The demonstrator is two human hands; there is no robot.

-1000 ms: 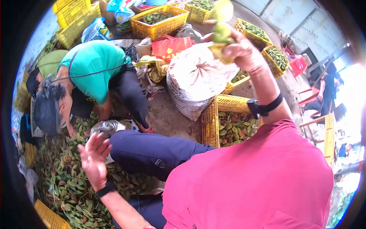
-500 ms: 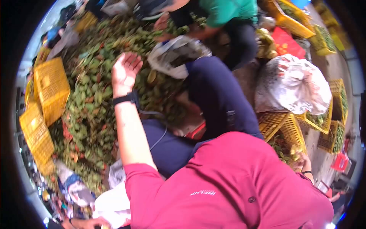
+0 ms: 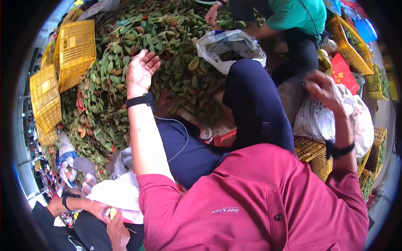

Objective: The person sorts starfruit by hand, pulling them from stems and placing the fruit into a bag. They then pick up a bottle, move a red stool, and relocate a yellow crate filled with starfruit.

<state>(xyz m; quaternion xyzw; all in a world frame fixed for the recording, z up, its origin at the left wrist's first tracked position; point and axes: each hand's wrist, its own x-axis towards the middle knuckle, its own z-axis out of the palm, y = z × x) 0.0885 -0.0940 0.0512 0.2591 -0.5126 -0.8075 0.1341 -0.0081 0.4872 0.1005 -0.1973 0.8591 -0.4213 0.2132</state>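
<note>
A broad, loose heap of oval green leaves (image 3: 106, 90), mixed with red and brown ones, spreads across the floor (image 3: 289, 98). A bulging white woven sack (image 3: 313, 121) with dark print sits beside yellow plastic crates (image 3: 321, 165).

The crimson short-sleeved shirt (image 3: 247, 184) has a buttoned placket (image 3: 277, 228) and pale "INFLUX" lettering (image 3: 225, 210). Both wristbands (image 3: 139, 100) are black, with a thin grey cable (image 3: 187, 136) at the left one. The trousers (image 3: 259, 104) are navy.

You are sitting in what is looking like a produce-sorting workplace, leafy heap (image 3: 167, 46) covering the floor, yellow crates (image 3: 77, 50) stacking up, sacks (image 3: 316, 119) bulging, co-workers (image 3: 295, 21) working around you.
</note>
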